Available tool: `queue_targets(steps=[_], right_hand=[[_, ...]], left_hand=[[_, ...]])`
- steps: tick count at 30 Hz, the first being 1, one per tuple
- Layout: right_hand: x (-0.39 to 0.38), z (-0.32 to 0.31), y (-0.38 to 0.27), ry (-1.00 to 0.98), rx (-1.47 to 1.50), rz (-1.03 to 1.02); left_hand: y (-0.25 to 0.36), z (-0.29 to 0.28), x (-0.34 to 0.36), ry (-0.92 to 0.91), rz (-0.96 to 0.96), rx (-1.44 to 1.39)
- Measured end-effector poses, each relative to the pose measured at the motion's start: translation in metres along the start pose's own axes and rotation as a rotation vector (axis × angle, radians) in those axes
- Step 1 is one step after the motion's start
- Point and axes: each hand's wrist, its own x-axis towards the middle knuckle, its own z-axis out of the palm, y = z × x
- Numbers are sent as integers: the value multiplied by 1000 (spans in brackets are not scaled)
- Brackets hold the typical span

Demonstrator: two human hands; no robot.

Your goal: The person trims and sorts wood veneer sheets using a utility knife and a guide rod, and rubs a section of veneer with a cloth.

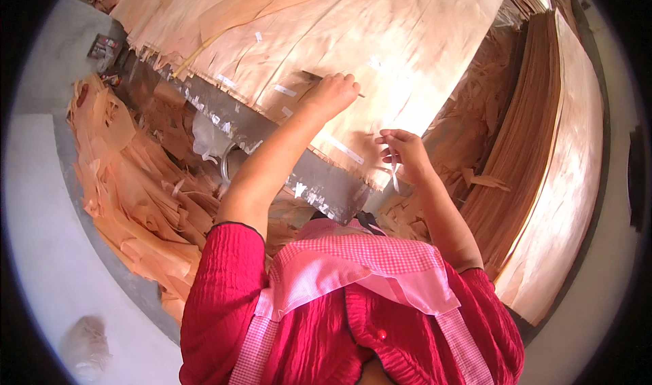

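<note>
My left hand is closed over a thin, knife-like tool and rests on a wide wood veneer sheet. The tool's dark end sticks out to the left of the fist, and a slim tip shows on the right. At the sheet's near right edge, my right hand pinches a narrow strip of white tape that hangs down from the fingers. Between the hands and the near edge, a longer piece of white tape lies stuck on the veneer. Another short tape piece lies left of my left hand.
A grey table edge dotted with tape scraps runs below the sheet. Crumpled veneer scraps heap up at the left. On the right stands a tall stack of veneer sheets. A clear plastic bag hangs under the table edge.
</note>
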Motion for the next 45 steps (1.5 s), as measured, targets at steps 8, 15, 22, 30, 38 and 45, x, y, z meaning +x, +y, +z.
queue_targets(steps=[8, 15, 22, 30, 38, 45], right_hand=[[26, 29, -1, -112, 559, 84], [84, 87, -47, -35, -59, -264], [144, 109, -36, 179, -147, 121], [133, 18, -33, 224, -1021, -235], [81, -7, -6, 182, -269, 115], [65, -77, -23, 175, -1440, -352]], left_hand=[[37, -15, -47, 535, 187, -426], [-40, 55, -58, 208, -490, -245], [-42, 52, -65, 201, -413, -328], [-37, 29, -56, 93, -363, -212], [92, 40, -30, 93, -319, -399], [112, 44, -20, 34, -271, -94]])
